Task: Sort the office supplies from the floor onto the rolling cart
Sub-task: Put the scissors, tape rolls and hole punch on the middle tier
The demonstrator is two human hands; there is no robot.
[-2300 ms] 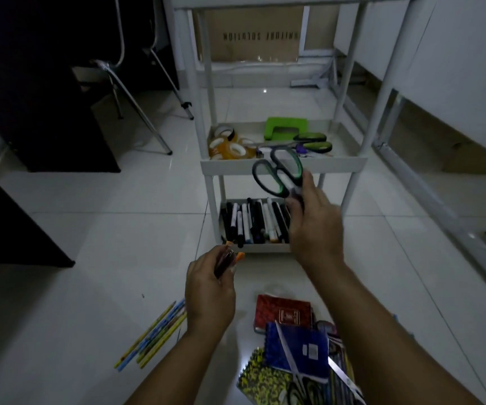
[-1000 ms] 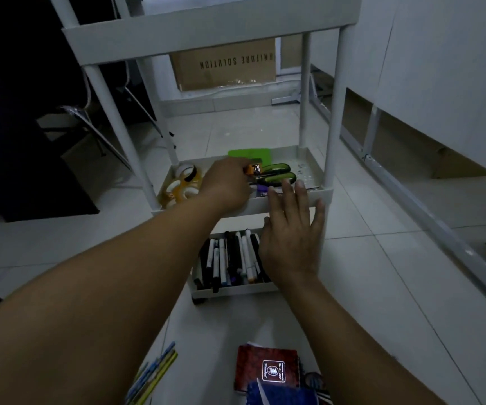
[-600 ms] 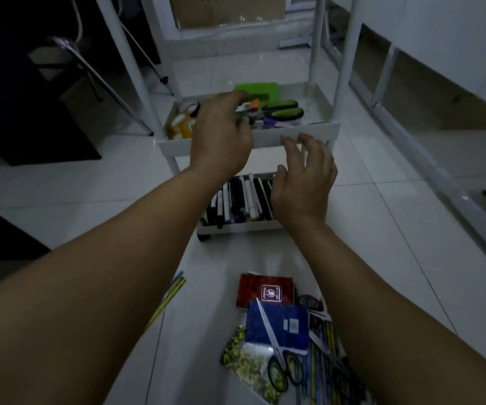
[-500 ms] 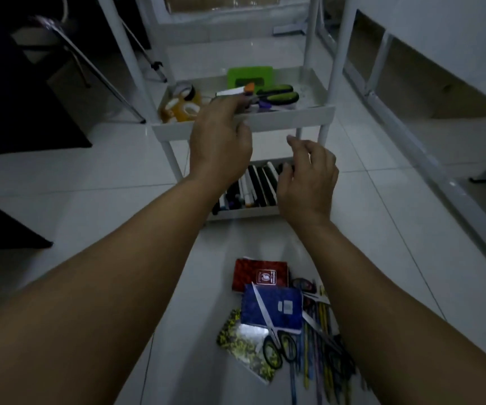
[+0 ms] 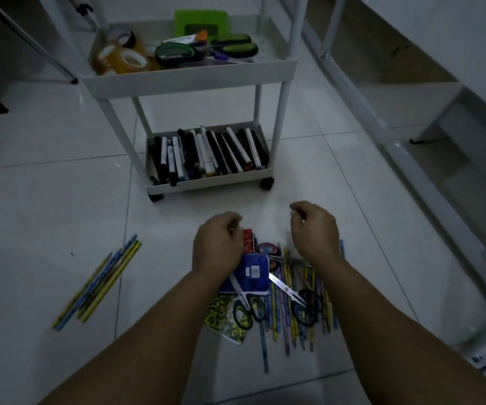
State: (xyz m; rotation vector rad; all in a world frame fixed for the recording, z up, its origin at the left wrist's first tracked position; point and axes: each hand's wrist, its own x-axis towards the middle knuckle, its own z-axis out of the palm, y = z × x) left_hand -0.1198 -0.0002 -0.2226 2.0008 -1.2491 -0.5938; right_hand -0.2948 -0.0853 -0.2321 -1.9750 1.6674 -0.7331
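Where pencils (image 5: 98,283) lie loose, cart (image 5: 190,80) well apart.

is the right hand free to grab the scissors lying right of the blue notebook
Probably yes. The right hand hovers empty with loosely curled fingers just above the pile, and those scissors lie on top of the pencils beside the blue notebook, nothing covering them.

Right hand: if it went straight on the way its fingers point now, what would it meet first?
The right hand hangs with its fingers curled downward. Straight down, it would probably reach the pencils and the scissors on the floor first. Its height above them is unclear.
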